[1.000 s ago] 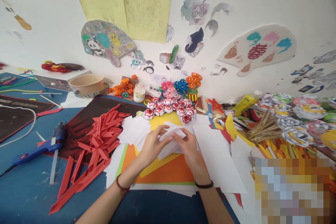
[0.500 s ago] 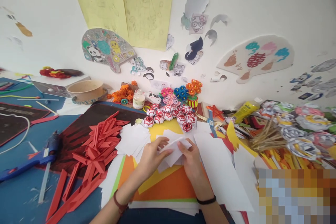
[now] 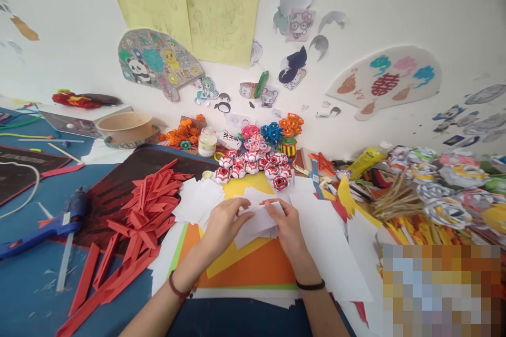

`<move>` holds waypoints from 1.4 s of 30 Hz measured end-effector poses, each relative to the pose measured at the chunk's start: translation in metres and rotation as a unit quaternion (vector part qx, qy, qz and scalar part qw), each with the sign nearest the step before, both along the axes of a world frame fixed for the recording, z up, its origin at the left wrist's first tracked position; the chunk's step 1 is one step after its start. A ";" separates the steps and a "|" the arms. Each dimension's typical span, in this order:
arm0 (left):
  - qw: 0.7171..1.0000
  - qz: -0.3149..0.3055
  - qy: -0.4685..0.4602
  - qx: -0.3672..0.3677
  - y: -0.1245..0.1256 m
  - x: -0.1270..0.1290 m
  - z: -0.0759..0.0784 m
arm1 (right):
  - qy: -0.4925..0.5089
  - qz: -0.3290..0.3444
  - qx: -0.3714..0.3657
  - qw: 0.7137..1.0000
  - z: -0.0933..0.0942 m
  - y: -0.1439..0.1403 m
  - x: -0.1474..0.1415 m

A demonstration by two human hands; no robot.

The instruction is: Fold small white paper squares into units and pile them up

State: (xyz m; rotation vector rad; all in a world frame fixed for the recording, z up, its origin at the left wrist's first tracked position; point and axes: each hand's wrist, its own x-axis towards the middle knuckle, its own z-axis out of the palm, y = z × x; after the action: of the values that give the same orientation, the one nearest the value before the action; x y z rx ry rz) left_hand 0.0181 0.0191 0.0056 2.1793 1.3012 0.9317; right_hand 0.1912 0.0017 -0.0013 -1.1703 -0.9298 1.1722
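**Two hands folding a white paper sheet**

Both hands pinch one small white paper sheet [image 3: 259, 219] just above the orange card sheet [image 3: 253, 266], which serves as a flat work surface. The left hand [image 3: 222, 225] grips its left edge, and the right hand [image 3: 285, 222] presses the right side down, steadying a crease. Folded red paper strips [image 3: 148, 210] lie heaped to the left, within reach; the blue glue gun [image 3: 43, 226] rests further out.

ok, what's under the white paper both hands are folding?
Under the white paper, held by the left hand and right hand, lie a yellow sheet and an orange sheet, with more white sheets alongside. The part directly beneath the paper and hands is covered.
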 end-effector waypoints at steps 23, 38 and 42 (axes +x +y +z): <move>0.985 -0.001 -0.139 -0.106 0.005 -0.003 0.008 | 0.088 -0.103 -0.021 0.991 -0.006 0.000 -0.009; 0.984 -0.081 -0.147 -0.053 -0.001 -0.005 0.023 | 0.146 -0.068 -0.039 0.986 0.002 0.001 -0.007; 0.979 -0.026 -0.175 -0.100 -0.002 -0.004 0.015 | 0.143 -0.036 -0.033 0.989 0.003 0.000 -0.007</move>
State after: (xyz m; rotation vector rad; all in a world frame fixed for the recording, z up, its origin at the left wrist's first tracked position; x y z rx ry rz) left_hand 0.0145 0.0170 0.0206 1.7906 1.1108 1.0570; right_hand 0.1844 0.0014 0.0015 -1.0463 -0.6301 1.2797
